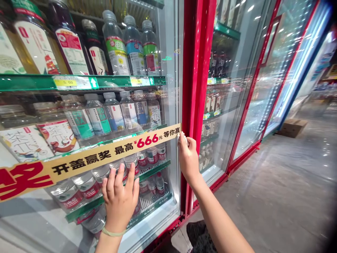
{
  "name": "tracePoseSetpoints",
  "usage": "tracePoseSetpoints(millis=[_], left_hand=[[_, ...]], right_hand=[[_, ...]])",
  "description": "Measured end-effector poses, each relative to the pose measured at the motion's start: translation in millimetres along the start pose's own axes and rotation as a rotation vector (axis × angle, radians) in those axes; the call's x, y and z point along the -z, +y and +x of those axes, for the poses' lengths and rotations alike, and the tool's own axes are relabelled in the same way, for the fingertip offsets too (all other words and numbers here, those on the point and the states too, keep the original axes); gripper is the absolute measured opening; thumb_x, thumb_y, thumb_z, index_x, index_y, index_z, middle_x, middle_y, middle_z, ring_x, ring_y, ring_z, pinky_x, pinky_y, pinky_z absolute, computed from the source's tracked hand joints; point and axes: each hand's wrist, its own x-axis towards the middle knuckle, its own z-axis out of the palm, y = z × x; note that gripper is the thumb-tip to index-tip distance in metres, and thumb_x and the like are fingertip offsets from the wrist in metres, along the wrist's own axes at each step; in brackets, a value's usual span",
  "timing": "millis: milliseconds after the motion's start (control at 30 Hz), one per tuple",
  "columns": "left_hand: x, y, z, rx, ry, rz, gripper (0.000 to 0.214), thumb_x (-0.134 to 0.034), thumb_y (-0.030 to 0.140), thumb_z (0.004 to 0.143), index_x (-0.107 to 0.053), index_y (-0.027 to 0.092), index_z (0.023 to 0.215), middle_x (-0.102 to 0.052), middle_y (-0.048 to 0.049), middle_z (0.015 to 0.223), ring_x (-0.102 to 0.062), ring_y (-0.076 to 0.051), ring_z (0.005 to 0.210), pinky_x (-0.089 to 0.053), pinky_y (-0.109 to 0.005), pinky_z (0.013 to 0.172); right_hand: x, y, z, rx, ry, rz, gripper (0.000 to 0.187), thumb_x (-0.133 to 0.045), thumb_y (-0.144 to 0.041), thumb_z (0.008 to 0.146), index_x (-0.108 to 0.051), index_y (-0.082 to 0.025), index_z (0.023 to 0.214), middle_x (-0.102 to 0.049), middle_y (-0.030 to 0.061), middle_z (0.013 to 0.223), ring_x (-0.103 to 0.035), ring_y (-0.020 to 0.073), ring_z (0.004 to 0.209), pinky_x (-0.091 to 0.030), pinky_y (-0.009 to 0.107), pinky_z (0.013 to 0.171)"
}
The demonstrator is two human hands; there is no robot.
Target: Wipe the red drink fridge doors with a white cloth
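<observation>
A red-framed drinks fridge stands before me, and its glass door (168, 105) carries a long yellow paper banner (86, 160) with red and black print. My left hand (119, 198) lies flat on the glass just below the banner, fingers spread, a green band on the wrist. At the banner's right end my right hand (187, 158) is closed by the red door frame (193, 88). Its fingers pinch something small and white that I cannot make out.
Behind the glass, green shelves (79, 82) hold several bottles of tea, soda and water. More red-framed fridge doors (250, 105) run off to the right. A cardboard box (292, 127) sits on the grey floor (276, 196) far right.
</observation>
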Motion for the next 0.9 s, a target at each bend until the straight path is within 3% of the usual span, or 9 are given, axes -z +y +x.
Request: tracePoseSetpoints(millis=[100,233,400,633,800,900], left_hand=[[2.6,1.9,0.3,-0.007,-0.017,0.010,0.079,-0.074,0.028,0.089,-0.038,0.031,0.159,-0.050,-0.0139,0.154,-0.033,-0.034,0.152,-0.027,-0.055,0.126],[6.6,5.0,3.3,-0.030,0.000,0.050,0.079,-0.075,0.031,0.090,-0.038,0.025,0.159,-0.050,-0.0168,0.154,-0.028,-0.032,0.156,-0.021,-0.051,0.130],[7.1,7.0,4.7,-0.015,-0.005,0.025,0.078,-0.074,0.030,0.091,-0.037,0.026,0.160,-0.050,-0.0160,0.155,-0.022,-0.029,0.159,-0.016,-0.049,0.132],[3.6,9.3,1.8,0.036,-0.005,-0.032,0.076,-0.071,0.033,0.093,-0.035,0.031,0.160,-0.049,-0.0122,0.157,-0.020,-0.026,0.160,-0.014,-0.047,0.133],[5.1,7.1,1.6,0.034,-0.028,-0.053,0.075,-0.070,0.031,0.094,-0.034,0.033,0.160,-0.049,-0.0096,0.158,-0.022,-0.026,0.160,-0.013,-0.047,0.133],[5.7,5.9,1.0,0.028,-0.028,-0.061,0.076,-0.070,0.031,0.094,-0.034,0.033,0.160,-0.046,-0.0091,0.161,-0.021,-0.026,0.160,-0.012,-0.046,0.133]], right_hand=[[1.4,-4.9,-0.8,0.004,0.016,-0.014,0.052,-0.043,-0.015,0.102,-0.045,-0.024,0.154,-0.063,0.0130,0.114,-0.069,0.0219,0.097,-0.060,0.031,0.072],[0.5,-9.0,-1.6,0.108,0.018,0.156,0.051,-0.047,-0.008,0.099,-0.052,-0.027,0.146,-0.064,0.0102,0.119,-0.069,0.0182,0.106,-0.060,0.027,0.079],[-4.7,-2.9,1.9,-0.024,0.164,0.181,0.041,-0.053,-0.011,0.098,-0.063,-0.028,0.133,-0.063,0.0084,0.116,-0.069,0.0184,0.106,-0.060,0.031,0.089],[-15.8,-24.9,-12.0,0.154,0.084,0.308,0.053,-0.051,-0.010,0.099,-0.056,-0.030,0.148,-0.054,0.0120,0.131,-0.061,0.0227,0.124,-0.056,0.041,0.105],[-26.0,-19.5,-9.6,0.068,0.222,0.250,0.054,-0.050,-0.011,0.100,-0.054,-0.029,0.151,-0.049,0.0147,0.141,-0.055,0.0287,0.133,-0.052,0.052,0.111],[-24.9,-27.2,-12.9,0.106,0.196,0.272,0.058,-0.048,-0.008,0.100,-0.050,-0.029,0.155,-0.049,0.0162,0.143,-0.053,0.0290,0.135,-0.052,0.050,0.111]])
